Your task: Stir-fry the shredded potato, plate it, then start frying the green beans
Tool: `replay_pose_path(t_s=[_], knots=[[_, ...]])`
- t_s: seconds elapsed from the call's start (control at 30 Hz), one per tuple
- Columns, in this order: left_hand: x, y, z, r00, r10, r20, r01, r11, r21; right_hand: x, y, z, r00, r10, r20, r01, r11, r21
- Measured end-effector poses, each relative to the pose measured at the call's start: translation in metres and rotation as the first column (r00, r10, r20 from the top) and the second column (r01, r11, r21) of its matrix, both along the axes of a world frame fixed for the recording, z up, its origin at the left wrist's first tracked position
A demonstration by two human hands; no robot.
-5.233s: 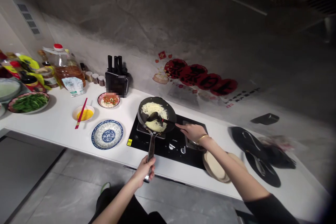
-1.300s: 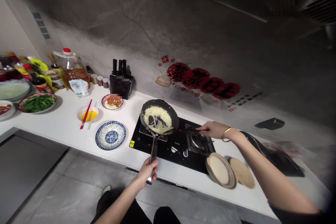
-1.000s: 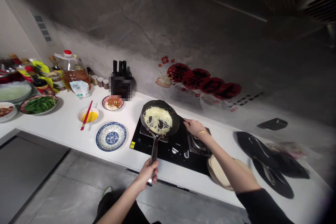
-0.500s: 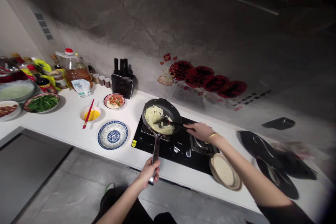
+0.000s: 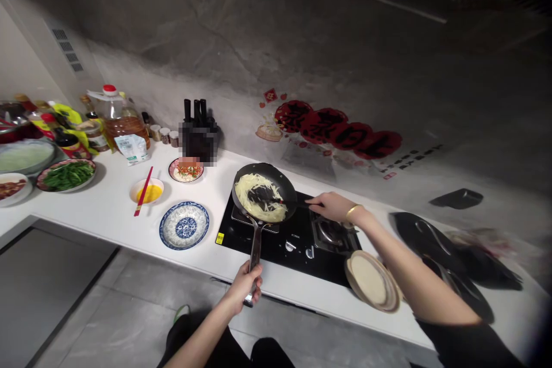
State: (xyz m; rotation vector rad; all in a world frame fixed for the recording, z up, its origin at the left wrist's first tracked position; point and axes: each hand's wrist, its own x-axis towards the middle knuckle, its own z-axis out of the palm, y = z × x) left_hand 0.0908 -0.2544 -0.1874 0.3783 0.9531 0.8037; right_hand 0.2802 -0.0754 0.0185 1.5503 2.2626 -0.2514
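Observation:
On the left burner of the black gas stove (image 5: 259,253) sits a dark frying pan (image 5: 282,178). Pale, thin shreds (image 5: 246,191), looking like potato, lie in a rough ring inside it. My left hand (image 5: 245,286) is wrapped round the end of the pan's long handle. From the right, my right hand (image 5: 334,207) grips the black handle of a spatula (image 5: 302,203). Its dark blade rests among the shreds and is hard to make out against the pan.
Left of the stove are a blue-and-white plate (image 5: 168,227), a bowl of beaten egg (image 5: 150,192) with red chopsticks (image 5: 144,192) across it, and a plate of chopped seasonings (image 5: 187,174). Farther left stand an oil jug (image 5: 125,126) and greens (image 5: 66,175). A round wooden lid (image 5: 371,279) lies right.
The spatula has moved through the shreds, which are now spread into a ring with dark pan showing in the middle. My left hand keeps its hold on the pan handle.

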Motion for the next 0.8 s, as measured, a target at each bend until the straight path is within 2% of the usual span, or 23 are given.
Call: replay_pose_path(t_s=[0.13, 0.2, 0.23, 0.3, 0.47, 0.53, 0.63, 0.8], knots=[[0.000, 0.000, -0.003, 1.000, -0.003, -0.018, 0.003, 1.000, 0.010, -0.042, 0.011, -0.038, 0.995, -0.098, -0.005, 0.097, 0.981, 0.168], [0.000, 0.000, -0.003, 1.000, -0.012, -0.020, 0.013, 1.000, 0.011, -0.055, 0.015, -0.049, 0.994, -0.109, 0.004, 0.107, 0.982, 0.158], [-0.001, 0.001, -0.002, 1.000, -0.014, -0.020, 0.014, 1.000, 0.011, -0.055, 0.014, -0.048, 0.994, -0.106, 0.006, 0.104, 0.984, 0.141], [-0.001, 0.001, 0.000, 1.000, -0.016, -0.018, 0.016, 1.000, 0.011, -0.045, 0.011, -0.034, 0.996, -0.087, 0.029, 0.083, 0.992, 0.099], [-0.003, 0.002, 0.006, 1.000, -0.020, -0.013, 0.020, 1.000, 0.000, -0.002, -0.010, 0.027, 0.993, -0.003, 0.115, 0.005, 1.000, -0.015], [-0.004, 0.002, 0.008, 1.000, -0.026, -0.013, 0.026, 1.000, -0.009, 0.001, -0.019, 0.035, 0.994, 0.010, 0.109, -0.003, 0.998, -0.064], [-0.005, 0.002, 0.008, 1.000, -0.029, -0.012, 0.029, 1.000, -0.005, -0.011, -0.029, 0.018, 0.994, 0.008, 0.105, -0.002, 0.999, -0.052], [-0.005, 0.001, 0.008, 0.999, -0.029, -0.028, 0.029, 1.000, 0.003, -0.041, -0.021, -0.037, 0.987, -0.160, 0.018, 0.155, 0.976, 0.155]])
